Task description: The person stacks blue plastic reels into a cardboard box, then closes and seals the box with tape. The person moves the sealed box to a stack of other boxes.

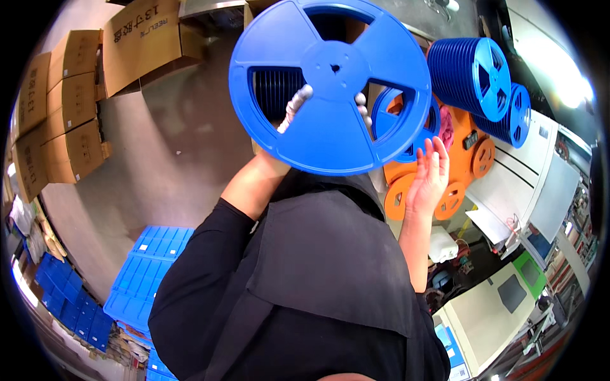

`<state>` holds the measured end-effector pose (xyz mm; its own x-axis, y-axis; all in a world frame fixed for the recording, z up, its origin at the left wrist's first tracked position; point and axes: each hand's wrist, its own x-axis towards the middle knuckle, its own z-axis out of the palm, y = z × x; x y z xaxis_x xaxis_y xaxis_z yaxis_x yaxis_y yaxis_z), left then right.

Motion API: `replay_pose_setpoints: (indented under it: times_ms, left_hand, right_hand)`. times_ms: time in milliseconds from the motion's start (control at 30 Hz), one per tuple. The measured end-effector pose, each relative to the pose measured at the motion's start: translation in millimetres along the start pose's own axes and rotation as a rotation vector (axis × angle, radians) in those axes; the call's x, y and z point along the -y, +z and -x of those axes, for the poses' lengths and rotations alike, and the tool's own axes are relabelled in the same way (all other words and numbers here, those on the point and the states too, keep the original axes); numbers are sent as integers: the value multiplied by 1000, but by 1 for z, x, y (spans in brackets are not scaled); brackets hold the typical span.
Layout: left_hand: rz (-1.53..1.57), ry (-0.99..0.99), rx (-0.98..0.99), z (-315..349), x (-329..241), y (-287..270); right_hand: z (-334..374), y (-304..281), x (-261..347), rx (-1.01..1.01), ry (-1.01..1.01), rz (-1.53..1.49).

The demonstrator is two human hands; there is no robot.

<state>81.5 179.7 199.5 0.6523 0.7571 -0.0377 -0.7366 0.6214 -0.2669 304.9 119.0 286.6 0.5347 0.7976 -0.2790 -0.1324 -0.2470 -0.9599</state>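
Observation:
A large blue plastic reel [333, 133] with cut-out windows is raised in front of me, its flat face turned toward me. My left hand [293, 109] grips its lower spoke from behind. Covered white fingertips show through the windows on both sides of that spoke; the palm is hidden. My right hand [429, 176] is bare of any object beside the reel's lower right edge, fingers stretched upward and apart. Behind the reel, another blue reel [416, 147] lies over an orange surface. Dark ridged edges, apparently of more reels, show through the left window.
Two rows of blue reels [454, 73] stand at the far right, near orange discs [483, 159] and a small dark device [470, 140]. Cardboard boxes [143, 41] line the far left. Blue crates [143, 273] are stacked at lower left. A pale machine [492, 317] stands at lower right.

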Motion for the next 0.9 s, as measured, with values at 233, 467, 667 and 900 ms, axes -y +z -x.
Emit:
replay_pose_setpoints:
  times_ms: [233,467,667,900]
  left_hand:
    - [43,39,9,-4,-14,-3]
    - [-244,203,-378,33,-30,-21]
    - [-678,347,-897,72,-79,-86]
    - [-752,359,-1053,53,-142,-158]
  right_hand:
    - [-3,-5,-19,35,70,7]
    - [-3,-24,-53,76,230,55]
    - [19,-34,-100,88,488,97]
    - [26,-34,-143,94,612,82]
